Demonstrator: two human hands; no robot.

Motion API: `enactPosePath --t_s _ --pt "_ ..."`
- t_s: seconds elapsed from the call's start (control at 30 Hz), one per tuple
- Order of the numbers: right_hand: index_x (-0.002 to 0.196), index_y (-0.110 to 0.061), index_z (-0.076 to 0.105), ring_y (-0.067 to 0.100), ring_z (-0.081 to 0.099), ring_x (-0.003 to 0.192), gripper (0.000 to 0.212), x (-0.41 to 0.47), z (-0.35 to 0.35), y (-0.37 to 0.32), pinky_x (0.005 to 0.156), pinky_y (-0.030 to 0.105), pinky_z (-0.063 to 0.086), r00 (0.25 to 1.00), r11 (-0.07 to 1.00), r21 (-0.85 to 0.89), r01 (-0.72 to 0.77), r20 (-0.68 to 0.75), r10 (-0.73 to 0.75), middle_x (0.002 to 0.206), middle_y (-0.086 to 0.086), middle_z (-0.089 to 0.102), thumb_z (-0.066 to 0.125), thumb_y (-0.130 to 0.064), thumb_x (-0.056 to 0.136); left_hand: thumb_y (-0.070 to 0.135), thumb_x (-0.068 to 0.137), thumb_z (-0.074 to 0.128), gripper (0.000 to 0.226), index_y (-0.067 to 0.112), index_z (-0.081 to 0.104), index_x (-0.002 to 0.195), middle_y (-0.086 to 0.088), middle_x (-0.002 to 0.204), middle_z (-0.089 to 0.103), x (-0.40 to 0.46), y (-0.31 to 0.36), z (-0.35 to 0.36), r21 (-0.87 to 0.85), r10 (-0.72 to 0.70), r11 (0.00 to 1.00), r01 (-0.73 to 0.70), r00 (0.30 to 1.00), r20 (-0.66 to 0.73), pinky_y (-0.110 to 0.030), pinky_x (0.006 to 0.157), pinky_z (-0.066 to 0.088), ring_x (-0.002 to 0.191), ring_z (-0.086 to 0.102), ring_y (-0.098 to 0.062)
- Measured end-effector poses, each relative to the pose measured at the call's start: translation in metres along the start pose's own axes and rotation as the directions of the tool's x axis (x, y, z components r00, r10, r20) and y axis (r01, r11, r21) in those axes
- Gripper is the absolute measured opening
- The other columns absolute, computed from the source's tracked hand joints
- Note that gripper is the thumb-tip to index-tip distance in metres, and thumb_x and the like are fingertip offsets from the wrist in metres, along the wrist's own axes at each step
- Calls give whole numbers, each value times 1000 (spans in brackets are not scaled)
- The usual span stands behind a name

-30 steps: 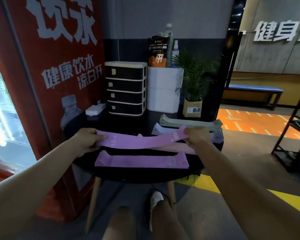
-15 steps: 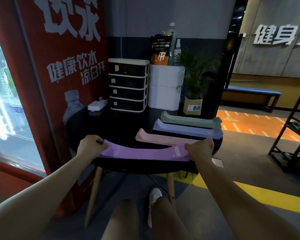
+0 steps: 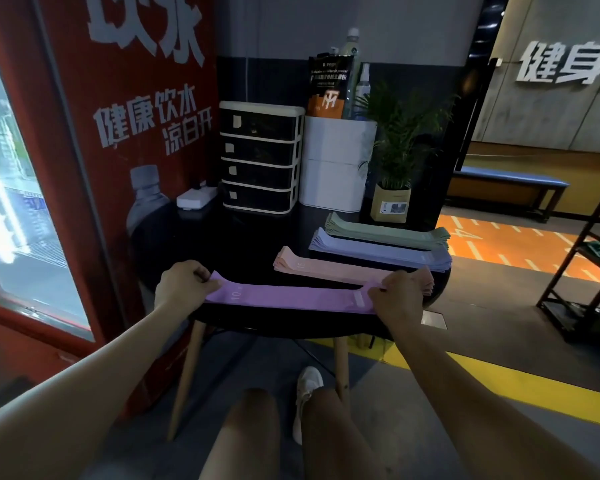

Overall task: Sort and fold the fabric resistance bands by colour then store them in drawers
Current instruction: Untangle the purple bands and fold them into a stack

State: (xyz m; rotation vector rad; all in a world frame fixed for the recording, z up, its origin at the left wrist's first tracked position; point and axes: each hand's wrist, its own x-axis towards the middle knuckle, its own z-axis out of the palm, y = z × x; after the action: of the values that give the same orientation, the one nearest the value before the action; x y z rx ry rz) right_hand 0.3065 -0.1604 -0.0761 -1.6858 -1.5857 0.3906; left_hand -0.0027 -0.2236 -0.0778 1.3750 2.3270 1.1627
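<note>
Both arms reach forward; left hand [image 3: 181,285] and right hand [image 3: 397,295] each grip the purple band's [image 3: 288,297] ends.

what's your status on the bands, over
Left hand and right hand each pinch an end of the purple band, flat at the table's near edge. Pink, blue, green stacks behind. Drawers closed, path clear.

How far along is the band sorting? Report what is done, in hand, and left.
Done: long fabric bands lie sorted on the round black table in a green stack, a blue-lilac stack and a pink stack. In hand: left hand and right hand pinch the ends of a purple fabric band, stretched flat. Left: folding, and storing in the black four-drawer unit, all drawers closed.
</note>
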Motion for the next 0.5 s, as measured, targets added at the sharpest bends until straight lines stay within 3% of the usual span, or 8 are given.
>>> enactPosePath --t_s 0.03,0.1,0.2,0.33,0.43,0.5 --pt "105 1 58 30 47 106 26 -2 0 -4 86 37 41 999 999 -21 37 -21 -38 106 16 52 62 -11 82 24 74 77 18 17 60 75 5 69 59 1 0 0 -5 -1 1000 1 1000 5 -28 66 38 70 55 -16" --pt "116 -7 54 30 36 116 36 -6 2 -18 90 32 30 972 969 -81 231 -16 -233 119 13 45 63 -13 82 24 74 77 19 18 60 74 5 70 58 2 -1 -1 -14 -2 1000 2 1000 12 -28 65 38 70 55 -15" --pt "118 -13 58 27 39 117 34 -9 16 -46 89 27 30 836 848 -79 524 234 -496 122 9 48 64 -18 84 25 74 77 19 18 60 75 7 69 57 1 -2 -2 -7 3 1000 -3 1000 15 -26 59 36 68 54 -12" --pt "132 -20 50 27 36 126 56 -15 47 -73 107 34 32 656 815 -6 579 597 -462 136 8 41 69 -33 82 26 74 77 19 19 59 74 9 67 57 1 -1 -1 -8 -6 1000 6 1000 10 -26 58 38 69 55 -13" --pt "138 -24 42 26 32 132 69 -13 67 -83 112 40 27 587 822 -4 569 702 -402 144 5 36 72 -40 78 24 73 78 24 24 55 67 10 66 56 3 -3 0 -27 -7 1000 7 1000 -2 -26 66 39 73 57 -15" --pt "136 -22 44 26 38 130 66 -11 76 -84 110 43 31 577 830 18 557 710 -403 141 5 41 72 -38 78 23 73 78 25 25 54 66 10 67 56 5 -4 0 -36 -4 999 4 1000 4 -26 66 40 73 57 -14"
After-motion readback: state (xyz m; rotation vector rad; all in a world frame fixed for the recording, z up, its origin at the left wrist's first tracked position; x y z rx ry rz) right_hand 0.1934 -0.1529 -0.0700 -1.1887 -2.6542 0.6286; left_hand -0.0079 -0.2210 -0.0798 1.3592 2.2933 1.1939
